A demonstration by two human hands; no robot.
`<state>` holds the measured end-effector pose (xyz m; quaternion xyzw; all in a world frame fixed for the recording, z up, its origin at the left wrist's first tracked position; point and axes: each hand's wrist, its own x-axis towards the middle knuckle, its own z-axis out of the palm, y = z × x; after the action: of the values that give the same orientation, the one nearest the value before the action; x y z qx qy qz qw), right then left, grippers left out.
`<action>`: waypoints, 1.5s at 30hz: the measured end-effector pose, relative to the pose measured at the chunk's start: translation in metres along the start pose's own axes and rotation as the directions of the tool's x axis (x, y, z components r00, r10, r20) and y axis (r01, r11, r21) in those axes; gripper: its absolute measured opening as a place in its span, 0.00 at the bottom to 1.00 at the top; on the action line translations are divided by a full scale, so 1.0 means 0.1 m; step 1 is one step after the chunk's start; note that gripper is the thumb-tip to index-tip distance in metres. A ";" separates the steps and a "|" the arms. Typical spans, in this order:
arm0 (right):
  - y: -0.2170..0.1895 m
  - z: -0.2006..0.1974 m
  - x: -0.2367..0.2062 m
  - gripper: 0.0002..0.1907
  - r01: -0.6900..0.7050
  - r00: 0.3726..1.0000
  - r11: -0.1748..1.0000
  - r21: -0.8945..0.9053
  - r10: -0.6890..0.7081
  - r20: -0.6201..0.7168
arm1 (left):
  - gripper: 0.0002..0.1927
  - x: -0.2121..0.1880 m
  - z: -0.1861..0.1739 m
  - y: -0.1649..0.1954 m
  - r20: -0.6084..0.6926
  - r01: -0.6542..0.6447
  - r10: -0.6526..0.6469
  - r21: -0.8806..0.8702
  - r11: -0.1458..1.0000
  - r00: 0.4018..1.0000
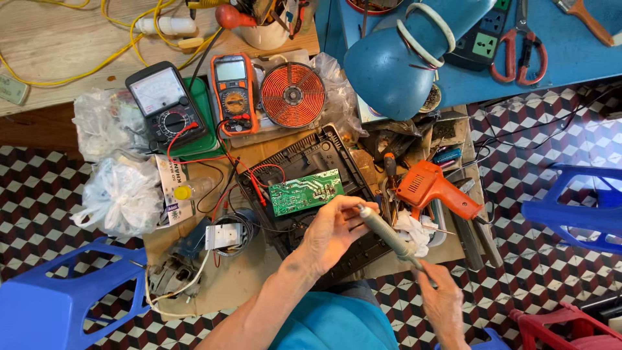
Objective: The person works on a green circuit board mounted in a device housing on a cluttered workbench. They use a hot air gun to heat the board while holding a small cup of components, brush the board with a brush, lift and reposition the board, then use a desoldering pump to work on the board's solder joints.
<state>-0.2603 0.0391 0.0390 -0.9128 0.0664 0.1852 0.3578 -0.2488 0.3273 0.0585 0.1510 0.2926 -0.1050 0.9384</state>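
Note:
My left hand (334,233) and my right hand (442,295) both grip a grey pen-shaped tool (387,233), the left near its tip, the right at its lower end. The tool lies slanted over a black plastic housing (311,155). A green circuit board (306,192) rests in that housing just left of the tool's tip, with red wires running off it. An orange pistol-shaped tool (434,188) lies to the right of my hands.
An orange digital multimeter (233,94), a black analogue meter (165,104), a copper coil disc (293,94), a blue desk lamp (405,55), red-handled scissors (518,55), white plastic bags (120,194) and blue stools (55,295) (580,207) surround the work spot.

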 end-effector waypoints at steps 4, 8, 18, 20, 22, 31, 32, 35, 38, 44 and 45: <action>-0.26 -0.63 0.08 0.15 0.372 0.917 0.893 -0.254 -0.396 -0.048 | 0.19 -0.20 -0.13 0.38 0.051 -0.035 0.022 0.254 0.966 0.998; -0.83 -1.22 0.22 0.22 0.592 0.702 0.356 -0.723 -0.669 0.245 | 0.27 -0.54 0.03 0.77 0.353 -0.377 0.283 0.925 0.035 0.892; -1.99 -1.12 0.56 0.30 0.687 0.504 0.357 -0.632 -0.862 0.061 | 0.21 -0.72 0.27 0.37 0.226 -0.273 0.224 0.939 0.210 0.948; -1.80 -1.07 0.85 0.33 0.484 0.770 0.647 -0.589 -0.634 -0.063 | 0.21 -0.80 0.04 0.44 0.104 -0.224 0.423 0.943 0.244 0.900; -1.53 -0.81 1.23 0.37 0.265 0.948 0.608 -0.749 -0.307 0.086 | 0.22 -0.96 -0.20 0.55 -0.035 -0.233 0.485 0.846 0.480 0.874; -0.48 -0.06 1.86 0.38 0.303 0.932 0.427 -0.852 -0.318 0.172 | 0.28 -1.39 -0.77 0.92 -0.253 -0.435 0.791 0.722 0.538 0.557; -0.47 -0.12 1.84 0.38 0.331 0.915 0.438 -0.835 -0.367 0.170 | 0.28 -1.37 -0.81 0.92 -0.260 -0.473 0.811 0.703 0.531 0.524; -0.45 -0.37 1.66 0.38 0.361 0.870 0.602 -0.712 -0.492 0.025 | 0.29 -1.28 -0.91 0.90 -0.185 -0.499 0.851 0.741 0.450 0.492; -0.44 -0.51 1.45 0.35 0.494 0.805 0.796 -0.349 -0.571 -0.161 | 0.30 -1.14 -0.98 0.86 -0.187 -0.489 0.843 0.743 0.457 0.504; -0.59 -0.32 1.47 0.17 0.137 0.982 0.692 0.709 -0.004 -0.186 | 0.22 -0.81 -0.79 0.71 -0.186 -0.516 0.888 0.756 0.402 0.420; -0.63 -0.31 1.55 0.15 0.078 0.981 0.726 0.683 0.067 -0.183 | 0.21 -0.78 -0.73 0.70 -0.173 -0.520 0.895 0.761 0.387 0.412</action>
<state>-0.0925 0.0655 0.0398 -0.7291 0.1623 0.0561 0.6625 -0.3292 0.4263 0.0621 0.5785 0.4034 0.2967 0.6438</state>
